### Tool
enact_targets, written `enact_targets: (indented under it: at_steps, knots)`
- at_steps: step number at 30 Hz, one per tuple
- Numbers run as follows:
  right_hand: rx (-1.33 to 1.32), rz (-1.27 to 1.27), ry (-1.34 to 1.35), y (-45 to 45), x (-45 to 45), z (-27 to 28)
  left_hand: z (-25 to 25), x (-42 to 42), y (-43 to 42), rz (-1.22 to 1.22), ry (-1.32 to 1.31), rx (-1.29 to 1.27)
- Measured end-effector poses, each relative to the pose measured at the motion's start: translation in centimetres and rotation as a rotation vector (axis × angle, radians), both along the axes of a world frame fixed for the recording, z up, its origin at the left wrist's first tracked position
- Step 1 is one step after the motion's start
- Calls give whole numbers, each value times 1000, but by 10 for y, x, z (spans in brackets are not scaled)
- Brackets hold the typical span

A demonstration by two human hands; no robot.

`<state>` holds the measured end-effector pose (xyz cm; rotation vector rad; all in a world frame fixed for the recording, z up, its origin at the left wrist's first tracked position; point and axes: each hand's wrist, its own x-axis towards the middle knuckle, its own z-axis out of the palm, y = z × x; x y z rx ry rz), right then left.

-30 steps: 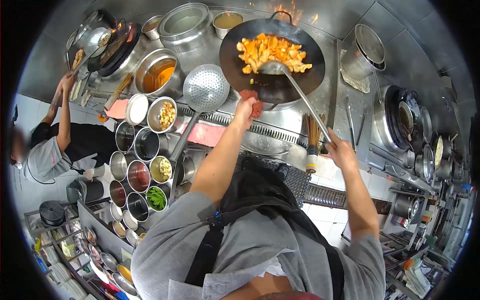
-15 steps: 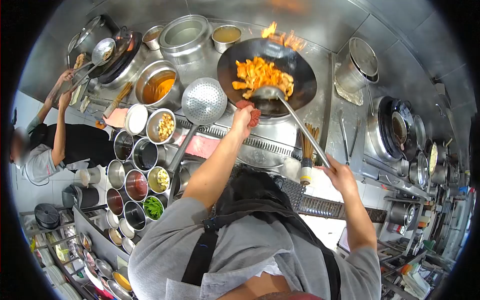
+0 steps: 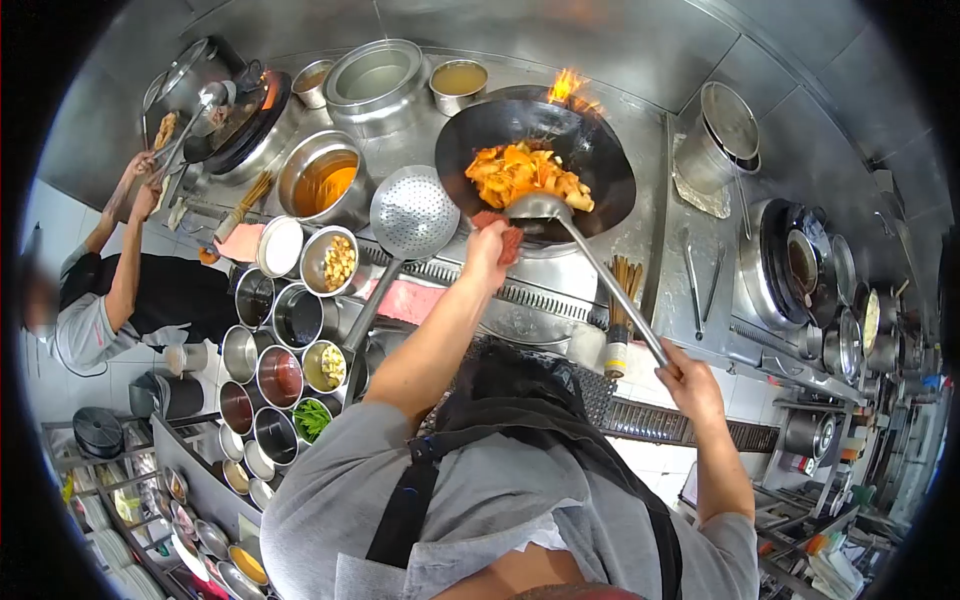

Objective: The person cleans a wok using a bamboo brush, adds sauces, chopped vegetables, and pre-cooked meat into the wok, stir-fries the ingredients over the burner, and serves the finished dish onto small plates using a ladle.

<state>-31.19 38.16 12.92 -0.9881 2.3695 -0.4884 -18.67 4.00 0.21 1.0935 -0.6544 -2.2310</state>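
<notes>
A gap lies between the wok (image 3: 605, 150) and the steel pot (image 3: 705, 160) on your right; the perforated strainer (image 3: 412, 212) and metal canisters (image 3: 279, 375) crowd your left, flames (image 3: 568, 88) its far rim.

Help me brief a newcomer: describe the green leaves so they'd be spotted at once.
From the wok, go left to the perforated strainer. Follow its handle down to the cluster of metal pots. The green leaves sit just below the pale chopped pieces in the view, the only bright green contents there.
</notes>
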Motion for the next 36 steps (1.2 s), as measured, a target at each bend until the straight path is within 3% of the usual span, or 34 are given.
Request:
enact_targets:
  at_steps: [1, 5, 7, 10, 12, 14, 16, 22, 25, 31, 32, 34, 36]
  knots:
    - [84, -16, 0, -5, -4, -7, -9, -5, -8, -2, -4, -1]
    - [-130, -4, 128, -47, -15, -77, -65, 0, 2, -136, 77, -78]
    - [-156, -9, 193, -62, 3, -75, -78, 23, 30, -105, 110, -111]
    - [-209, -16, 203, -46, 8, -61, -56, 65, 59, -111, -8, 16]
    - [-242, 28, 186, -15, 8, -45, -20, 46, 39, 13, 52, -45]
    - [-256, 28, 161, 14, 8, -28, -32, 21, -1, -8, 103, -56]
    - [-36, 30, 128, 24, -2, -11, -18, 6, -9, 31, 63, -63]
    - [-88, 32, 398, -4, -39, -64, -47, -22, -21, 48, -40, -63]
    - [-184, -222, 197, -34, -36, -61, -59, -19, -31, -66, 21, -100]
    - [-208, -165, 275, -131, -42, -109, -80, -26, -43, -99, 27, -98]
    - [-289, -171, 159, -140, -46, -131, -79, -28, -42, -77, 24, -95]
    - [-358, -299, -336, -164, -37, -120, -73, -28, -39, -45, 20, -91]
    - [-377, -287, -429, -164, -47, -92, -65, -26, -39, -106, -6, -89]
